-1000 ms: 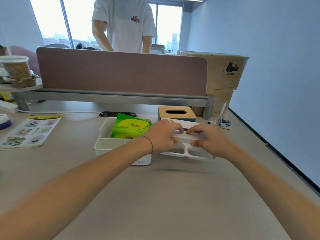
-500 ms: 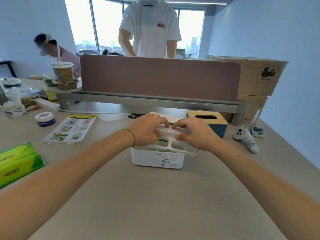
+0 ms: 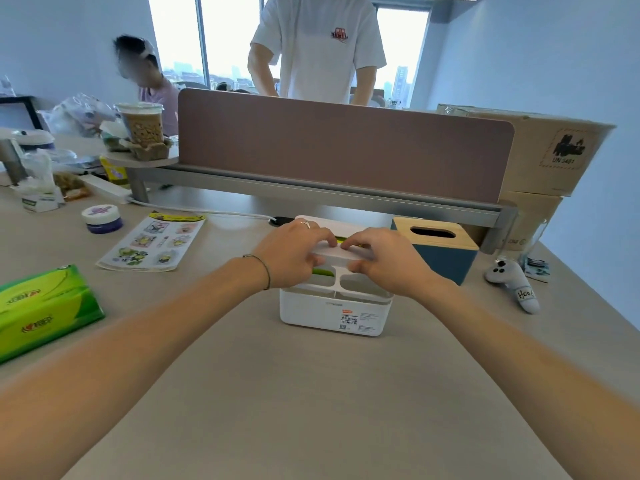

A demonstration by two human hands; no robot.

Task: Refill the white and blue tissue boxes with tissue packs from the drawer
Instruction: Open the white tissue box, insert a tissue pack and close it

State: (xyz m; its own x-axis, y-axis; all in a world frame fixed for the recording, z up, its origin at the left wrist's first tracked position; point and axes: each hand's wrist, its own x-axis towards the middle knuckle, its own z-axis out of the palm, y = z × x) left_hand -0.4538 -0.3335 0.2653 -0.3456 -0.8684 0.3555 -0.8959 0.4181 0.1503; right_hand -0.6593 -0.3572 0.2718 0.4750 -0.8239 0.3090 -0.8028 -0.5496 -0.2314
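Fingers of the left hand and right hand are curling down onto the lid of the white box, apparently pressing it; the box's long side is running away from the camera, mid-table, with the blue box just beside it on the right.

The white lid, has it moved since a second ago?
Yes. The white lid lay right of the white box; both hands now press it on top, green pack beneath.
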